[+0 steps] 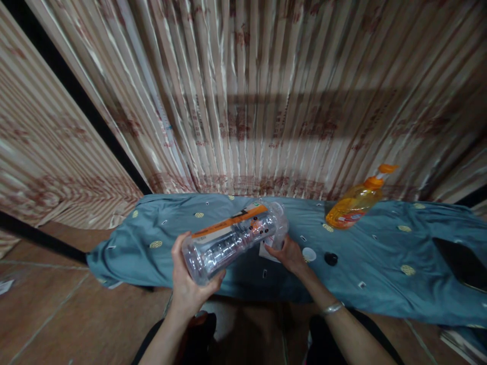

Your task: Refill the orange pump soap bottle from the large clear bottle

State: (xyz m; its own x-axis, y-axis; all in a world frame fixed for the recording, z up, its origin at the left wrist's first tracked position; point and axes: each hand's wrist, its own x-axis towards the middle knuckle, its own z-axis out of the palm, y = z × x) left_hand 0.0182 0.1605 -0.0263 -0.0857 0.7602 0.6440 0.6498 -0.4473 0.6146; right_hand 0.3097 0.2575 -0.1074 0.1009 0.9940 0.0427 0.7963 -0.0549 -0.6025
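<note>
A clear plastic bottle [236, 242] with an orange, white and black label is held tilted above the blue cloth, its left end lower than its right. My left hand [192, 281] wraps round the lower left end, thumb on the near side. At the right end, my right hand [289, 253] grips the bottle from below, its fingers partly hidden. A pale printed piece [269, 252], perhaps paper, shows behind that hand. Just right of the hand, a white disc [309, 254] and a small black cap [331, 259] lie on the cloth.
The patterned blue cloth [380, 263] covers a narrow bench. An orange pump bottle [353, 205] stands towards the back right. A dark flat device [460, 261] lies at the right. Behind the bench hangs a striped curtain [243, 101], with a black pole [83, 101] at the left.
</note>
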